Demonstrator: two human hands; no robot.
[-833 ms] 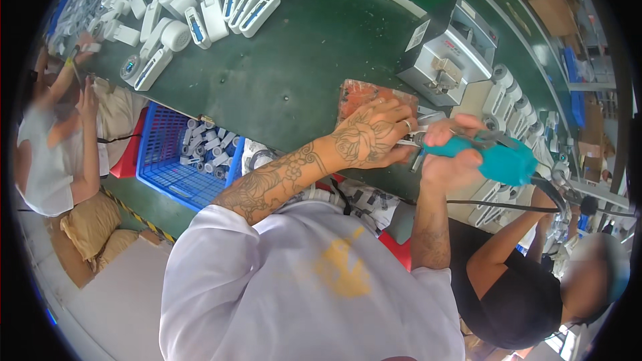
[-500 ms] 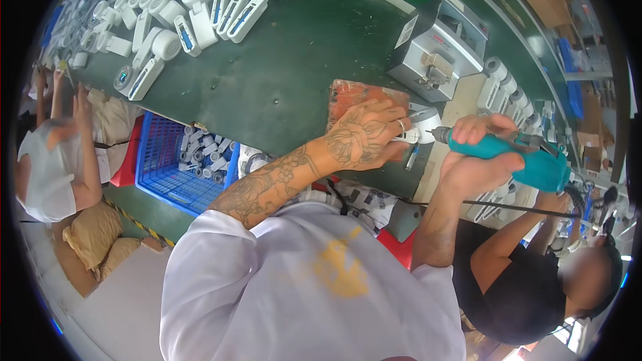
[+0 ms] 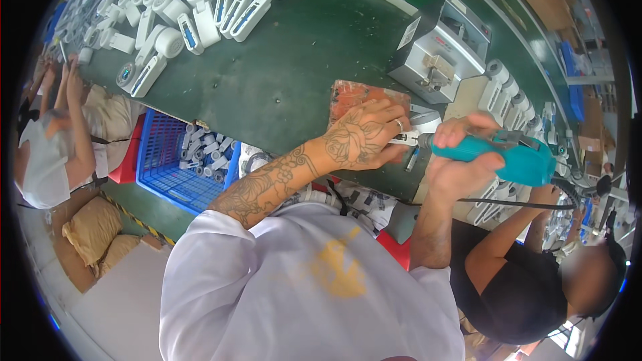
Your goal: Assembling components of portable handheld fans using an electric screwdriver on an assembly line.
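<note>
Left hand (image 3: 368,136): pinning fan (image 3: 426,120) at right edge of block (image 3: 344,97). Right hand (image 3: 463,157): grasping driver (image 3: 518,162), best kept straight, pressure steady.

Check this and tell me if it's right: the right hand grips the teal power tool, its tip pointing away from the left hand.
The tip's direction is wrong. The head view shows the right hand gripping the teal power tool, but its tip points toward the left hand.
</note>
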